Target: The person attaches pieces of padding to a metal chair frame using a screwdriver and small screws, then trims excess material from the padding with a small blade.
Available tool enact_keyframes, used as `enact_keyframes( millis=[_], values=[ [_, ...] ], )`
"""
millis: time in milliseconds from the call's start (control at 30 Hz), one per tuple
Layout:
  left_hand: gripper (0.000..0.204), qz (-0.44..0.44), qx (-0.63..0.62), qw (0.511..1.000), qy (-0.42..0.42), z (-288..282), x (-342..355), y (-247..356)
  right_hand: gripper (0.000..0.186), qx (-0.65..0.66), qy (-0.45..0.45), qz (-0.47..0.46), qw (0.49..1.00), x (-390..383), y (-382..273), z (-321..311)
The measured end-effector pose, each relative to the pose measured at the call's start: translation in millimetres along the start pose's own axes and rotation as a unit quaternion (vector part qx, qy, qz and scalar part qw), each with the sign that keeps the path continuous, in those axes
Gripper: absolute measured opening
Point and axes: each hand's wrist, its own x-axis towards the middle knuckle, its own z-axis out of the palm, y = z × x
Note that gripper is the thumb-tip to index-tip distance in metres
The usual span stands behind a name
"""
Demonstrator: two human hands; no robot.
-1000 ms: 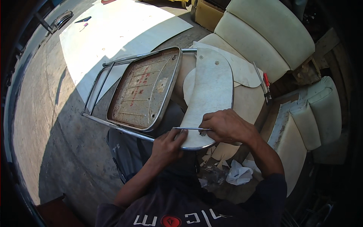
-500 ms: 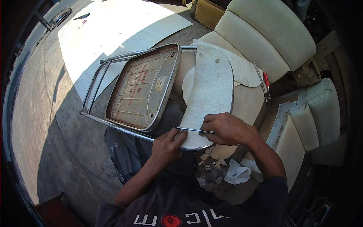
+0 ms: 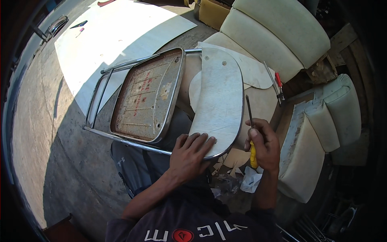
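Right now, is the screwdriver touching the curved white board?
Apart. The head view shows a gap between the screwdriver, held in the right hand, and the edge of the curved white board.

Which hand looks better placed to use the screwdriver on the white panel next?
Probably the right hand: it grips the yellow-handled screwdriver beside the white panel, while the left hand rests on it.

Head cam, left of my pair: wide fisheye, upright, aimed steeply down over my shirt (image 3: 193,220). My left hand (image 3: 191,155) and right hand (image 3: 266,147) fairly near, below centre; forearms (image 3: 149,194) enter from below. White sheet (image 3: 121,44) farther off, upper left. Rim dark.
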Motion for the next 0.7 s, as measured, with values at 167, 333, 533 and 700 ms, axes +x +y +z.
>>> enact_keyframes(
  millis=[167,333,533,700],
  values=[
    [0.074,0.031,-0.019,0.999,-0.039,-9,19,-1,0.028,0.186,0.188,0.14,0.954,-85,79,27],
    [0.081,0.055,-0.003,0.998,-0.028,1,17,2,0.028,0.112,0.083,0.172,0.975,-124,124,83],
    [0.076,0.066,0.026,0.997,-0.042,-7,22,5,0.03,0.104,0.094,0.162,0.977,-119,120,99],
    [0.069,0.063,0.023,0.997,-0.045,-26,45,19,0.032,0.145,0.119,0.115,0.976,-113,111,96]
  ],
)
